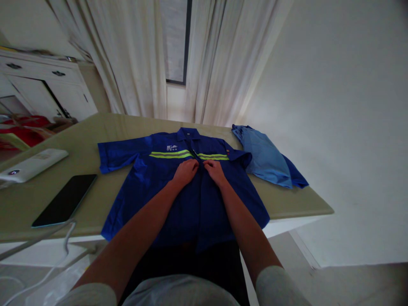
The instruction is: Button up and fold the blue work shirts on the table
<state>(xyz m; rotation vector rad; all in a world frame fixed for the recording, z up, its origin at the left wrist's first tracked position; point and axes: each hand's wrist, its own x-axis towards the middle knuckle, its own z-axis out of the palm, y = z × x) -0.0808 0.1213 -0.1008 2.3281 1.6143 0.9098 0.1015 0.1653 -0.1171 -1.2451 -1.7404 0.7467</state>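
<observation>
Placket of work shirt runs lengthwise away from the body; left hand and right hand fingers pinch it, flanking the centerline.

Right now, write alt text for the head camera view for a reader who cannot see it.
A person's left hand and right hand meet at the front opening of a blue work shirt with yellow stripes, spread flat on a table. A lighter blue garment lies folded to the right; a phone and a white power bank lie to the left.
</observation>
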